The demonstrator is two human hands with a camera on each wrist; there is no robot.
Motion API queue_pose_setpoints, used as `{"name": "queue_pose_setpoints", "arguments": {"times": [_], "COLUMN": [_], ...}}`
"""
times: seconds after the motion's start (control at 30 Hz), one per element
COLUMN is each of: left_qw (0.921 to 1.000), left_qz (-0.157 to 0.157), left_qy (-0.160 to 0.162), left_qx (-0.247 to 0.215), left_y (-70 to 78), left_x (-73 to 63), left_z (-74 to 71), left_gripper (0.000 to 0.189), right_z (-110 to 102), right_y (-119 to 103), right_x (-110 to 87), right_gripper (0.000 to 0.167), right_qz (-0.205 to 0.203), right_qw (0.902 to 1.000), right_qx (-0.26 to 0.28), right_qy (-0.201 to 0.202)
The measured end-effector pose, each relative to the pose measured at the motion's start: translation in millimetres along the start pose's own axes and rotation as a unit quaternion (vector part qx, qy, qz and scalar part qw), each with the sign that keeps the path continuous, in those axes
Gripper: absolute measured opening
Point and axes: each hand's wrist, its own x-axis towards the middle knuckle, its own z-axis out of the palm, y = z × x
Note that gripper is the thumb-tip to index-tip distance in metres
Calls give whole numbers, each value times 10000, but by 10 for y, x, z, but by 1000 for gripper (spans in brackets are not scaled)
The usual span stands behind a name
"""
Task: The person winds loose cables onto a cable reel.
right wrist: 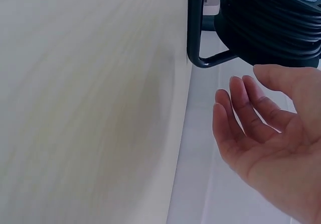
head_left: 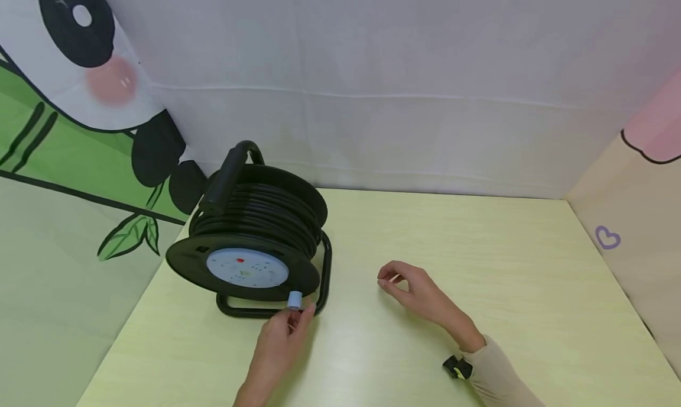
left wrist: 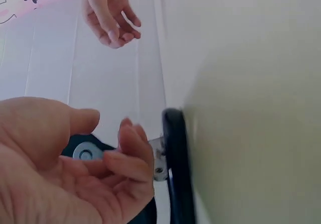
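A black cable reel point(head_left: 245, 229) stands at the left of the table, its black cable point(head_left: 260, 215) wound between two round flanges. Its front face carries a pale blue socket panel point(head_left: 247, 268) with a red spot. From the front flange's lower edge sticks out a pale blue knob point(head_left: 295, 300). My left hand point(head_left: 279, 342) is just below this knob, fingers loosely bent; in the left wrist view a gap parts thumb and fingers, with nothing seen between them. To the right of the reel, my right hand point(head_left: 417, 291) hovers over the table, fingers relaxed and holding nothing.
The reel rests on a black tube frame point(head_left: 326, 277) and has a black handle point(head_left: 229, 179) on top. A small grey piece with metal bits point(left wrist: 159, 158) shows beside the frame. The pale wooden table point(head_left: 479, 247) meets printed cloth walls point(head_left: 399, 141) behind and at both sides.
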Motion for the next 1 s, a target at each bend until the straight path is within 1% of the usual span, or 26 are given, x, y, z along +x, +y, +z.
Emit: {"name": "queue_pose_setpoints", "arguments": {"times": [0.07,0.13,0.23,0.37,0.43,0.57,0.67,0.83,0.9,1.0], "left_qw": [9995,9986,9971,9921,9897,9833,9763,9607,9521,9371], "left_qz": [-30,85,511,1135,1301,1688,2021,2556,2778,3062], "left_qy": [-323,-528,-562,-484,-507,-435,-326,-131,7,221], "left_qx": [19,46,71,244,317,514,704,1072,1277,1663], "left_y": [-8,1,67,225,314,477,591,763,822,890], "left_x": [-44,-78,-104,-96,-75,0,75,202,263,370], "left_z": [39,85,158,248,287,369,434,521,552,604], "left_gripper": [41,39,31,17,14,15,14,12,13,18], "right_z": [-16,-37,-79,-140,-174,-250,-316,-431,-482,-564], "right_y": [-1,-3,2,40,67,122,170,257,294,356], "right_x": [-22,-42,-75,-126,-151,-201,-238,-302,-323,-344], "right_gripper": [7,4,6,10,12,14,16,21,22,24], "right_qz": [-50,-126,-278,-565,-648,-740,-856,-1156,-1274,-1450], "right_qw": [10000,9998,9988,9950,9927,9882,9834,9710,9652,9541], "right_qx": [-54,-99,-258,-579,-739,-1042,-1298,-1734,-1879,-2158], "right_qy": [63,128,294,583,702,851,936,1170,1301,1489]}}
